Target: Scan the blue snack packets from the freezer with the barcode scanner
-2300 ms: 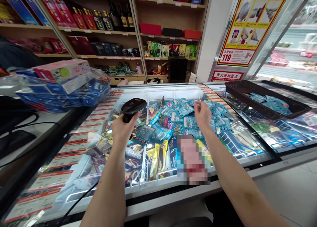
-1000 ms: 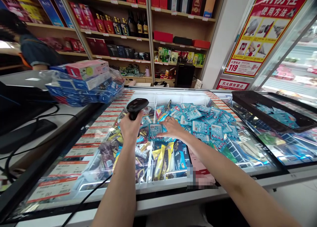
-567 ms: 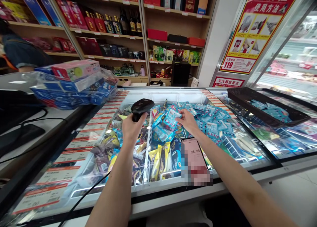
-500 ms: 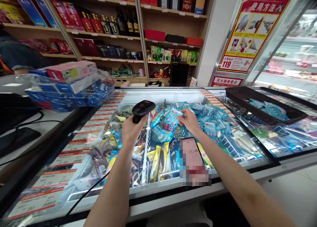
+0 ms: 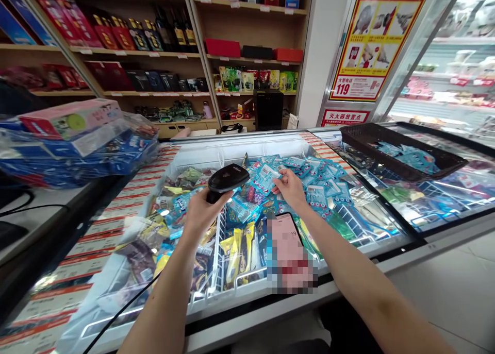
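Observation:
My left hand [image 5: 199,215] is wrapped round the handle of a black barcode scanner [image 5: 228,179], whose head points right. Just beyond its front end, a small light-blue packet [image 5: 264,179] with a white label is pinched in the fingers of my right hand [image 5: 291,190]. More blue packets [image 5: 317,195] lie in a loose pile on the glass lid around and behind my right hand. Below that hand rests a phone [image 5: 288,235] with a lit pink screen, partly blurred out. The scanner's cable [image 5: 124,307] runs down beside my left forearm.
Under the glass of the chest freezer [image 5: 209,292] are wire baskets with wrapped ices [image 5: 234,251]. A dark brown tray [image 5: 444,168] with blue packets stands at right. Plastic-wrapped boxes [image 5: 77,148] are stacked at left. Stocked shelves [image 5: 154,55] line the back.
The view has shifted, so the surroundings sit further left. The scanner has come closer to the blue packet in my right hand. Both hands keep their holds.

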`<state>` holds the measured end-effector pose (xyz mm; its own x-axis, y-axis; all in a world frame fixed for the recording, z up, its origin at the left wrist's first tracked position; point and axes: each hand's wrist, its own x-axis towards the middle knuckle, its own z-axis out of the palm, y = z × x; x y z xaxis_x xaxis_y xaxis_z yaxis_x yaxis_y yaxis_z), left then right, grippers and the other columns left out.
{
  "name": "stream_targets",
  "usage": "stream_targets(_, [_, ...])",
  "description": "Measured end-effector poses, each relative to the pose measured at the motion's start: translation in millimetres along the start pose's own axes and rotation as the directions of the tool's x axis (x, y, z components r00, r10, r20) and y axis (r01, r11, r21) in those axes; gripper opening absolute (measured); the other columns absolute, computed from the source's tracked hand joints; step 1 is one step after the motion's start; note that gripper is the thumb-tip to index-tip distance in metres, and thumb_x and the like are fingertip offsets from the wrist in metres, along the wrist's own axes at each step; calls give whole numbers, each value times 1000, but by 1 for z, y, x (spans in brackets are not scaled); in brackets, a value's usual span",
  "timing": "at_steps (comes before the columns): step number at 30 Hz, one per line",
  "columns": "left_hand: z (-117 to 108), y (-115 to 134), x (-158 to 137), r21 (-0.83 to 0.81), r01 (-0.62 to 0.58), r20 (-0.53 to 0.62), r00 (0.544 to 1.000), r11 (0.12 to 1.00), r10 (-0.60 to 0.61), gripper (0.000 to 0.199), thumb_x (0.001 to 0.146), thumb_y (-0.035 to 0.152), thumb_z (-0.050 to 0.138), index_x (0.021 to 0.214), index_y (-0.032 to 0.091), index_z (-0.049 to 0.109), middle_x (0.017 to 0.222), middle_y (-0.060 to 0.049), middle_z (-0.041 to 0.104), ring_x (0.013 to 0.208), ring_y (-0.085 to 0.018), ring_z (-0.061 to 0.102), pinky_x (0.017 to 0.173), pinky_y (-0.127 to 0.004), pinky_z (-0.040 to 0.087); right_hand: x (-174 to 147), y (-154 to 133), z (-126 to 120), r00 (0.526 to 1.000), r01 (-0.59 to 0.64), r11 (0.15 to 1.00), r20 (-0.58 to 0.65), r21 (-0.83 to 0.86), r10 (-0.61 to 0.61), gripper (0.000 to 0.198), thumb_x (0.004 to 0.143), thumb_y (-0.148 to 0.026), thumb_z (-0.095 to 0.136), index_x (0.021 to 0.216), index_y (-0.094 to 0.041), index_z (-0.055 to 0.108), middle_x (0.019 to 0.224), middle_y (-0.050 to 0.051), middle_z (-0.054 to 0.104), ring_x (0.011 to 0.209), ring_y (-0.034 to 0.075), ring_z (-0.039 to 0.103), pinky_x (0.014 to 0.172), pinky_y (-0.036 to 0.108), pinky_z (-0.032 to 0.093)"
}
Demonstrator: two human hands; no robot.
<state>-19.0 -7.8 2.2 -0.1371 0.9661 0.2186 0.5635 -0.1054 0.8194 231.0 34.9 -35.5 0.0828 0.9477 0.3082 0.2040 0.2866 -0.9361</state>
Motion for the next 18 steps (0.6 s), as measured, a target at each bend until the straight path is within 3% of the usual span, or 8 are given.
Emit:
stream_targets(8, [6,1,-4,-13,-85,91,992,996,86,41,70,55,65,78,15,65,52,0,59,48,-15,55,47,-24,36,1,2,-1,999,-51,996,1,71,52,29,82,-42,57,101,-24,46,64,-2,68,55,21,68,52,33,55])
stream_targets(18, [4,7,-6,0,-54,94,994,999,53,43,70,58,64,80,15,63,54,0,59,49,-16,57,48,-24,37,2,2,-1,999,-45,995,-17,90,47,30,81,-42,58,101,-22,46,61,-3,66,53,20,67,49,30,54])
